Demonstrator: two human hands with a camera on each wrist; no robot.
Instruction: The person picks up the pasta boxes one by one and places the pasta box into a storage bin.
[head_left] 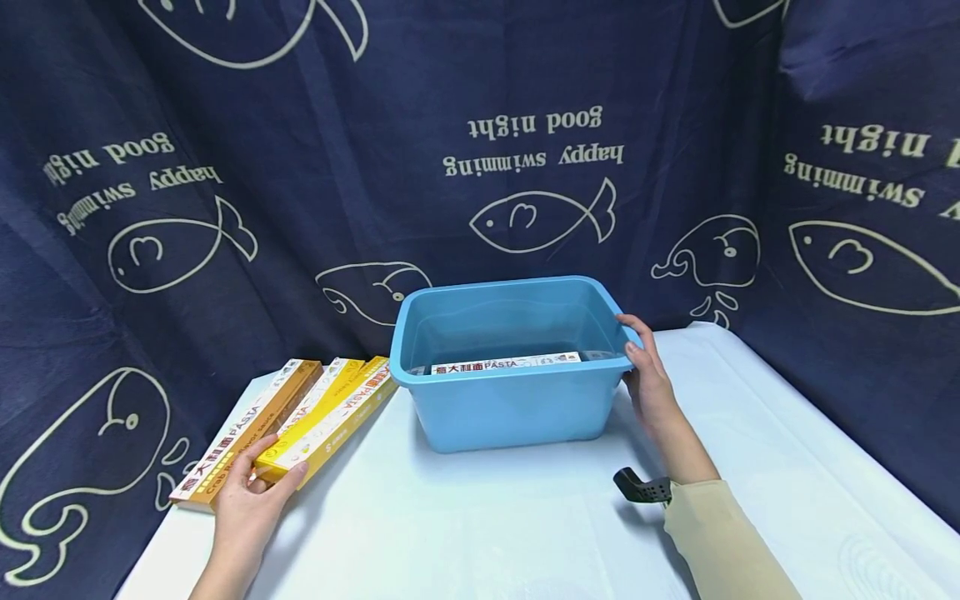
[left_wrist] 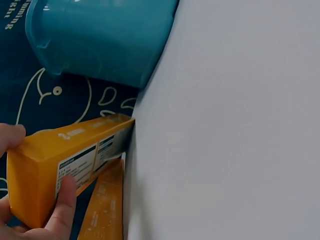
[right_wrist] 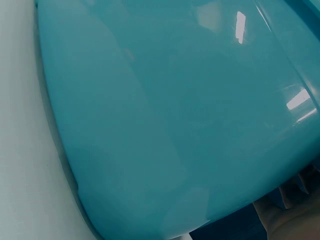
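At the left, my left hand grips the near end of a yellow pasta box. In the left wrist view the thumb and fingers lie on opposite sides of this pasta box, whose near end is raised off the table. My right hand holds the right rim of a blue plastic bin, thumb outside at the front corner. The right wrist view is filled by the bin's side wall; most of that hand is out of frame. Inside the bin, a white-topped pasta box shows above the front rim.
A brown crab-flavour pasta box and another yellow pasta box lie left of the held one. A white cloth covers the table. Dark blue curtains hang behind and at both sides. A black strap piece sticks out from the right sleeve.
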